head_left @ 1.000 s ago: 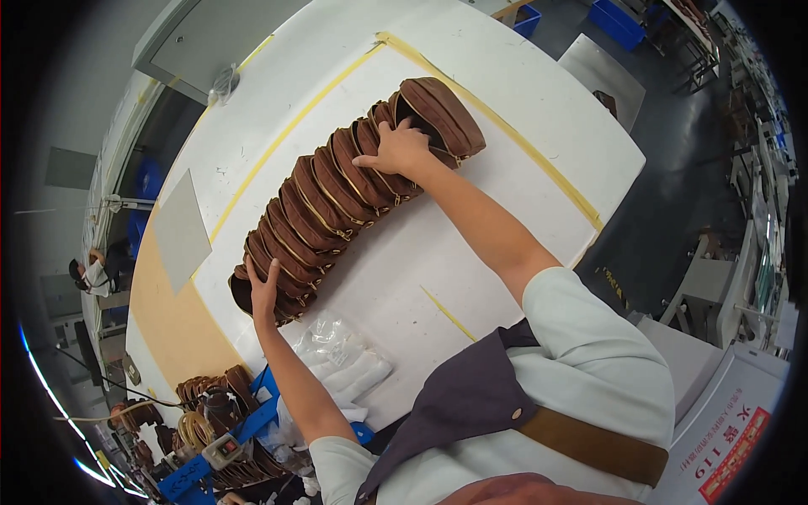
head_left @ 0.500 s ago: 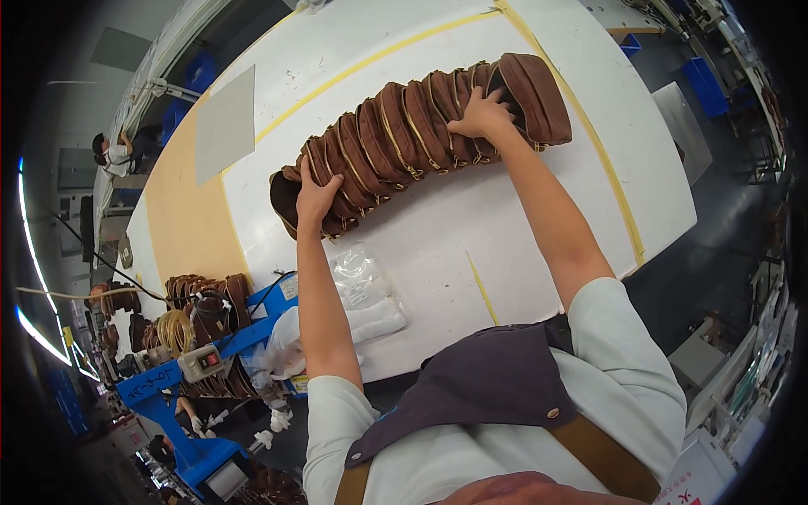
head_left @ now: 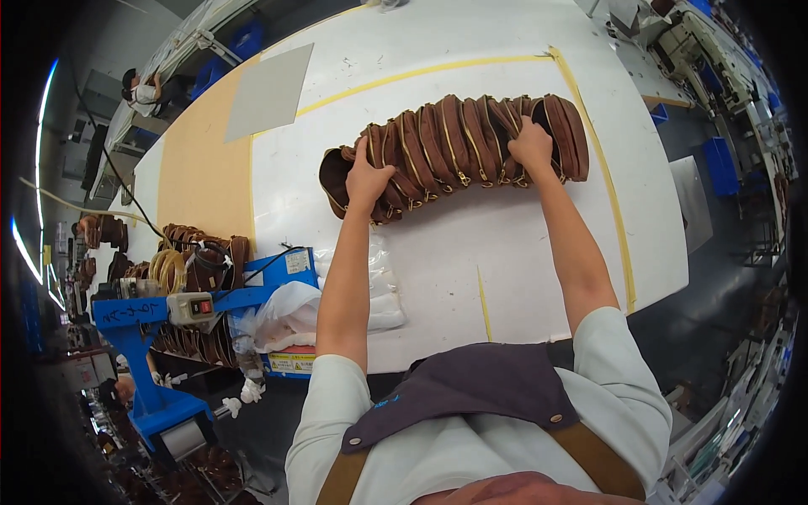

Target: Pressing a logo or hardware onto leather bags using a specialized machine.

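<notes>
A row of several brown leather zip pouches with gold zippers stands packed side by side on the white table. My left hand grips the row's left end, its thumb lying over the pouches and its index finger stretched up; the other fingers are partly hidden. Just beside it, the left end pouch gapes, dark inside. Near the right end, my right hand is closed round the upper edge of a pouch, fingertips hidden. Right of that hand, the end pouch stands with a dark gap next to it.
Clear plastic bags with white contents lie near my left forearm. A blue machine arm with a switch box juts over the table's left edge, by more brown pouches. A grey sheet lies far left; yellow tape marks the tabletop.
My right hand has gone from spread fingers over the gap to closed on a pouch edge. The right end pouch now sits closer to the row. The whole view has shifted.
</notes>
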{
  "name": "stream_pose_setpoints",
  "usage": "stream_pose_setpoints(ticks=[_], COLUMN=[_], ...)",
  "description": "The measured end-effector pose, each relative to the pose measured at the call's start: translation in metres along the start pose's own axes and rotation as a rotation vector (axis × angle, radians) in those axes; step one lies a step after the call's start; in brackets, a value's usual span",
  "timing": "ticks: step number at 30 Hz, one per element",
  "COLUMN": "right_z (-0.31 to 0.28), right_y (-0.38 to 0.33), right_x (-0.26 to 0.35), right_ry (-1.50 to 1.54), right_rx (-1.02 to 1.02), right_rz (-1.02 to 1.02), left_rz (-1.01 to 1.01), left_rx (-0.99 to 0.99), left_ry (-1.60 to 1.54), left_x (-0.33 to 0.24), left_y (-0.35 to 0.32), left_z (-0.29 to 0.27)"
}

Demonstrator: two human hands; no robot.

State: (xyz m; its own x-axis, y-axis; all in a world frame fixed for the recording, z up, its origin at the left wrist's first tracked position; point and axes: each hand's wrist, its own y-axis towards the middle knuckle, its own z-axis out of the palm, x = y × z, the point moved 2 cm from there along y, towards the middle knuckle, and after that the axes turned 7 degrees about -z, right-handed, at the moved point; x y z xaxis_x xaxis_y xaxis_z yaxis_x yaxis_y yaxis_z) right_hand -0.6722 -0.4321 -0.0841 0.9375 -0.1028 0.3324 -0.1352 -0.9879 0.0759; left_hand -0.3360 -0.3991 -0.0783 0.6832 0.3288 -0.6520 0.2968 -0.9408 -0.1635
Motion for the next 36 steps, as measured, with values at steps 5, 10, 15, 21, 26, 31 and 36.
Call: stream_pose_setpoints(ticks=[5,10,15,21,26,31,36], right_z=[-0.035,-0.068,-0.114,-0.149,-0.143,-0.124,-0.073], right_y=[-0.026,-0.062,-0.114,-0.201,-0.271,-0.368,-0.464], right_x=[-0.005,-0.013,-0.011,-0.016,0.015,0.085,0.164], right_ry=[0.144,0.24,0.399,0.475,0.481,0.514,0.648], right_rx=[-0.061,-0.093,-0.189,-0.147,-0.075,0.09,0.335], right_rz=[0.004,-0.039,-0.226,-0.372,-0.488,-0.62,-0.726], left_rz=[0.009,-0.009,0.017,0.0,-0.105,-0.245,-0.398], left_rx=[-0.012,-0.131,-0.234,-0.267,-0.37,-0.546,-0.752], left_ry=[-0.221,-0.237,-0.312,-0.463,-0.533,-0.611,-0.62], left_x=[-0.003,-0.032,-0.041,0.003,0.062,0.137,0.228], left_y=[-0.038,-0.125,-0.224,-0.352,-0.446,-0.553,-0.662], left_z=[-0.012,-0.058,-0.092,-0.1,-0.104,-0.132,-0.156])
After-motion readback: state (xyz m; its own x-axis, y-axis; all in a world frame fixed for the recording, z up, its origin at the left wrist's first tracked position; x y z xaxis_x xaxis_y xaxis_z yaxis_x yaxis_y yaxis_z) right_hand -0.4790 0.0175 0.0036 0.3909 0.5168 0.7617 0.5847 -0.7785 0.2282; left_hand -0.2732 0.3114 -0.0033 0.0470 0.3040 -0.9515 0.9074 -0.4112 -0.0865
